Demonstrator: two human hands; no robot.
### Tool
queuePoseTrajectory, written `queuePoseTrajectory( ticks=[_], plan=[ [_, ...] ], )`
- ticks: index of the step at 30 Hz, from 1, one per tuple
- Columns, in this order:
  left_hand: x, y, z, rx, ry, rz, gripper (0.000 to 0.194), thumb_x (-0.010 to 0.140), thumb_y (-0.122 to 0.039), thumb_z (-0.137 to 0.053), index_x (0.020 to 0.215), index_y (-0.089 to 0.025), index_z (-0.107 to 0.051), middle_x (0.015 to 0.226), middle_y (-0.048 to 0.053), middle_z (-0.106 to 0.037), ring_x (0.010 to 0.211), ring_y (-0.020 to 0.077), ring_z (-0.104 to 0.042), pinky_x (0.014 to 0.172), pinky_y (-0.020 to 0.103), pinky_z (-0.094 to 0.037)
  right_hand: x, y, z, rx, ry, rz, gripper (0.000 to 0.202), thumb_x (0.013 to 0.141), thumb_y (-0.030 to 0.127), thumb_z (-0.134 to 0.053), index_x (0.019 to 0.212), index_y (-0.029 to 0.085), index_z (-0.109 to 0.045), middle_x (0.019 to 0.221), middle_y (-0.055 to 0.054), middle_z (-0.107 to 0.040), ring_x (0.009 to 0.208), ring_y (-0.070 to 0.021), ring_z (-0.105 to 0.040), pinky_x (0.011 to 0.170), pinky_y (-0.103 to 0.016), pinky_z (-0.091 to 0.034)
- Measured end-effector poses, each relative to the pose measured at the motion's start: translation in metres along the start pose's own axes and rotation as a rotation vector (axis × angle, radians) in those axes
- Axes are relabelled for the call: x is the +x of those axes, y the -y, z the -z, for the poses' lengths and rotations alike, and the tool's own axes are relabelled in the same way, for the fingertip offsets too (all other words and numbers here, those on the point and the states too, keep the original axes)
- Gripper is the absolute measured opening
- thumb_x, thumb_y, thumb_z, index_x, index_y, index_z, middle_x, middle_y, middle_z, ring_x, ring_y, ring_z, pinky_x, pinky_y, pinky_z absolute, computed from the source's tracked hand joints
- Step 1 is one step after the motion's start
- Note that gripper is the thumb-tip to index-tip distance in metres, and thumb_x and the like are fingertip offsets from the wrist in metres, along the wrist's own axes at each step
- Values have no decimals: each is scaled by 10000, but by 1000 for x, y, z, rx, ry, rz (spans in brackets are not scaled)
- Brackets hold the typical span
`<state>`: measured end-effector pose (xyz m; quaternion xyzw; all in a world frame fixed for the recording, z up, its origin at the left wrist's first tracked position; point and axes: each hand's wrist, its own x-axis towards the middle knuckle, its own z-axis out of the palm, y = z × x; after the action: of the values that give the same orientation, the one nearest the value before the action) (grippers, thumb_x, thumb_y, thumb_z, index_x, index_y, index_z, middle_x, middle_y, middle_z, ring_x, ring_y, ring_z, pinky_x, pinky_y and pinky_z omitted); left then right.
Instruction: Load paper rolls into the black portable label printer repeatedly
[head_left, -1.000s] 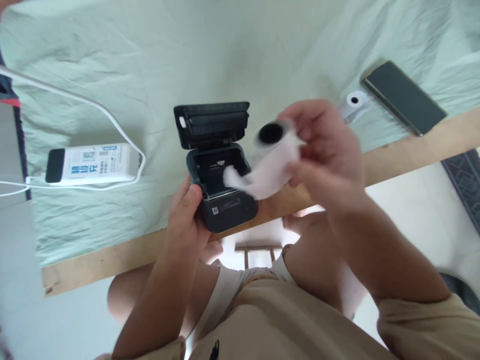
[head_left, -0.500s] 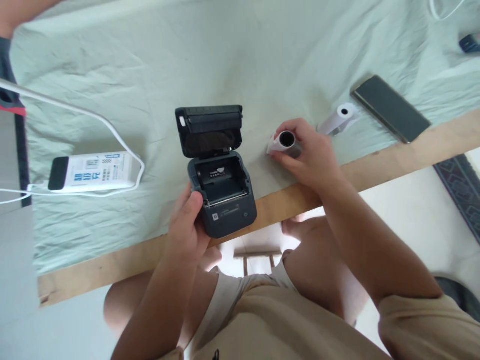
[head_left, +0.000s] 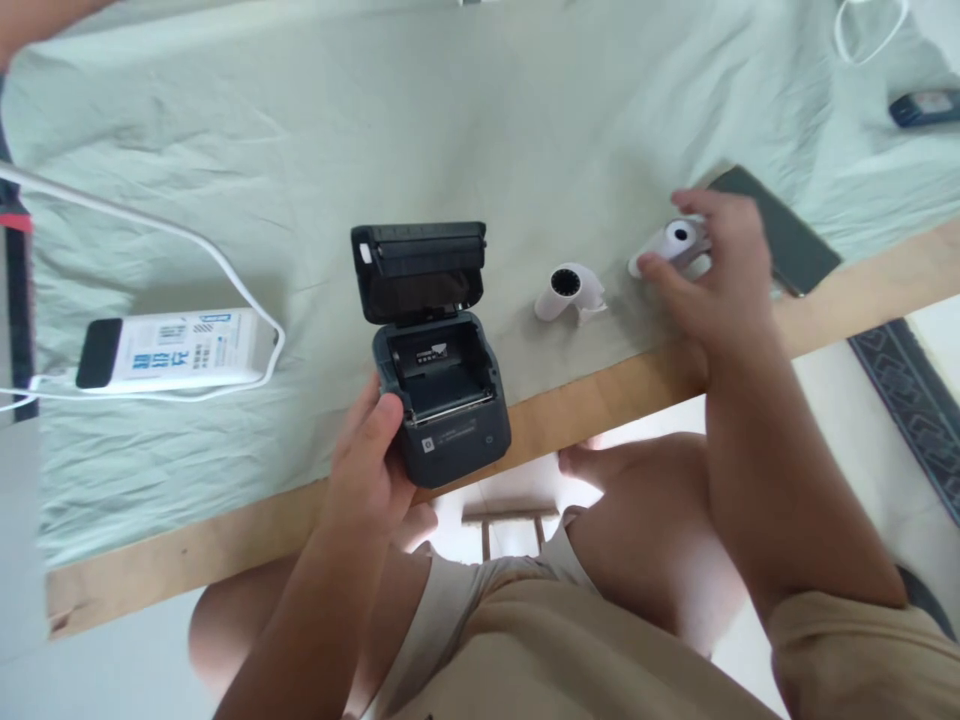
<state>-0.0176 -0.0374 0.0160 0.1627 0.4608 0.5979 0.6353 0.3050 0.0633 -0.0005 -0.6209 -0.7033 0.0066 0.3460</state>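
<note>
My left hand (head_left: 371, 450) grips the lower left side of a small dark printer (head_left: 457, 450) at the table's front edge. The printer's lid (head_left: 420, 270) stands raised, and its paper bay shows no roll inside. Right of the printer, a paper roll with a wide dark core (head_left: 551, 303) stands on the cloth with a loose end curling off its right side. My right hand (head_left: 720, 265) is around a thinner white roll (head_left: 664, 245), thumb on its near left side and fingers spread apart beyond it; whether the fingers press on it is hard to tell.
A dark phone (head_left: 795, 235) lies just beyond my right hand. At the left is a white power bank (head_left: 180, 350) with a white cable (head_left: 150, 215) looped round it. A dark device (head_left: 926, 107) and a white cable loop lie at the far right. Someone's arm (head_left: 45, 20) shows top left.
My right hand has let go of the wide-core roll and moved right to the thinner roll. The released roll stands with its loose end now to the right. The view has shifted slightly.
</note>
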Motion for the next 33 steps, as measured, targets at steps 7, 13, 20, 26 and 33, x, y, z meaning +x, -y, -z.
queuePoseTrajectory(
  ticks=[7, 13, 20, 26, 33],
  plan=[
    [0, 1, -1, -11, -33, -1, 164, 783, -304, -849, 792, -161, -770, 819, 0, -817, 701, 123, -761, 652, 155, -628, -7, 8, -1, 63, -23, -151, 538, 762, 356, -798, 1253, 257, -599, 1104, -94, -722, 946, -244, -687, 876, -447, -542],
    [3, 3, 4, 82, 21, -24, 293, 728, -381, -888, 892, -175, -759, 811, 1, -780, 695, 122, -734, 642, 163, -605, -27, 96, 9, 313, -127, 300, 332, 836, 433, -790, 1080, 305, -603, 1008, -2, -719, 827, -200, -718, 660, -361, -550],
    [-2, 2, 13, 267, 199, -21, 587, 704, -280, -913, 1244, -251, -684, 1097, 47, -765, 970, 207, -746, 758, 238, -626, -40, 155, -28, 441, 47, 485, 132, 933, 160, -665, 983, 257, -592, 961, 24, -809, 866, -173, -771, 745, -360, -491],
    [-2, 3, 15, 231, 185, 20, 565, 710, -253, -903, 1234, -250, -692, 1031, 30, -751, 901, 174, -731, 756, 227, -618, -36, 150, -36, 395, 91, 525, 152, 939, 111, -619, 865, 244, -621, 1019, 22, -809, 948, -174, -761, 769, -355, -470],
    [0, 5, 20, 161, 223, -23, 519, 754, -448, -869, 1190, -215, -709, 1000, 28, -762, 853, 154, -733, 759, 215, -613, -48, 155, -29, 437, 124, 595, 95, 932, 168, -651, 873, 242, -645, 894, 17, -782, 873, -181, -707, 720, -358, -466]
  ],
)
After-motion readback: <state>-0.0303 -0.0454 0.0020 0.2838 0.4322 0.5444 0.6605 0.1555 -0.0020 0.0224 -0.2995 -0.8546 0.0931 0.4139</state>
